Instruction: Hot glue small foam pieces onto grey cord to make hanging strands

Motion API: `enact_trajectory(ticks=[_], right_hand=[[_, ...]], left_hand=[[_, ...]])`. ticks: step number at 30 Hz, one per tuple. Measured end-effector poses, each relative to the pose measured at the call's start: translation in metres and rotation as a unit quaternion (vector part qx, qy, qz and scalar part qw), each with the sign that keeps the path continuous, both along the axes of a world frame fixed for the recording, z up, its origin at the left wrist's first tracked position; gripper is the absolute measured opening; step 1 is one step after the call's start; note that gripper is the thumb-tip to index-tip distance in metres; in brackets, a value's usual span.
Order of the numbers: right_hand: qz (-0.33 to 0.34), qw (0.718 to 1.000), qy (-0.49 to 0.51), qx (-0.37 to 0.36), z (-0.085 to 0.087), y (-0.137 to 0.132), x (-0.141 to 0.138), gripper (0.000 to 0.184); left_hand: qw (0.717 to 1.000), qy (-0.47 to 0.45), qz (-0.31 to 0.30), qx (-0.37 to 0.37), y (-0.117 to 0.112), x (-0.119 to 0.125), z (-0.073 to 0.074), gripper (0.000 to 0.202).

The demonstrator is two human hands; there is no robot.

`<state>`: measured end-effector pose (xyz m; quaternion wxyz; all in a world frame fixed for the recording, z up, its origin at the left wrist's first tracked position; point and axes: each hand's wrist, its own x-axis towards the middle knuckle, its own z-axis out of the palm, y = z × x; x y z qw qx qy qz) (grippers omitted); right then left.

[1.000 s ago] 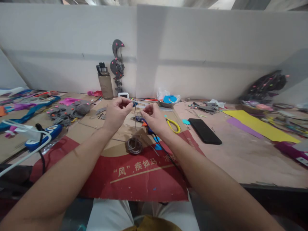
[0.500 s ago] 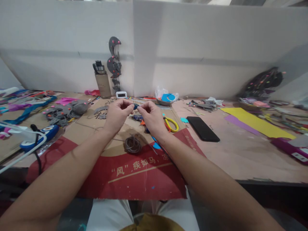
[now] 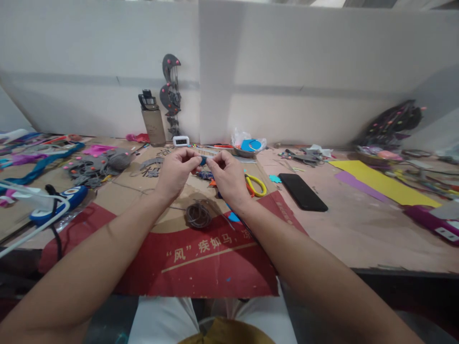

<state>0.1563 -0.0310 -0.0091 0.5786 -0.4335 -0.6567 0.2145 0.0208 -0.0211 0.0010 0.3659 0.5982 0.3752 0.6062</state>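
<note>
My left hand (image 3: 175, 171) and my right hand (image 3: 226, 176) meet above the table, fingertips pinched together on a small blue piece (image 3: 202, 160). A thin thread seems to hang from it, too fine to follow. Below the hands a coil of grey cord (image 3: 198, 215) lies on the red and brown cardboard sheet (image 3: 201, 258). Yellow-handled scissors (image 3: 256, 186) lie just right of my right hand.
A black phone (image 3: 302, 192) lies to the right, with yellow and purple sheets (image 3: 383, 183) beyond. A bottle (image 3: 152, 122) and a small timer (image 3: 180, 141) stand at the white back wall. Grey felt pieces (image 3: 96, 167) and a glue gun (image 3: 57, 204) sit left.
My hands have drawn together: the right hand moved left and up to meet the left at the blue piece. The head view shifted slightly.
</note>
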Motion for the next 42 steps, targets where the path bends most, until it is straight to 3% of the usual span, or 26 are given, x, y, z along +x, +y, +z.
enact_trajectory(ticks=[6,12,19,23,30,37,42], right_hand=[[0.009,1.0,0.018,-0.003,-0.001,0.001,0.0,0.018],[0.086,0.989,0.088,-0.083,0.001,0.005,0.001,0.015],[0.05,0.99,0.085,-0.099,-0.002,0.011,0.011,0.012],[0.025,0.996,0.041,-0.079,-0.001,0.008,0.014,0.011],[-0.002,0.996,-0.087,0.004,-0.001,0.001,0.011,0.01],[0.096,0.992,-0.081,-0.022,-0.004,0.006,0.014,0.016],[0.085,0.992,-0.083,-0.027,-0.005,0.007,0.014,0.018]], left_hand=[[0.999,-0.026,-0.031,-0.032,0.0,0.0,0.002,0.009],[0.993,-0.046,-0.082,-0.064,0.0,-0.001,0.004,0.012],[0.975,0.119,-0.159,-0.099,0.01,-0.022,0.006,0.022],[0.976,0.157,-0.129,-0.076,0.006,-0.024,0.012,0.029],[0.963,0.262,-0.056,0.019,-0.004,-0.012,0.011,0.019],[0.973,0.227,-0.044,0.002,0.002,-0.016,0.009,0.019],[0.978,0.2,-0.048,-0.018,0.003,-0.016,0.008,0.018]])
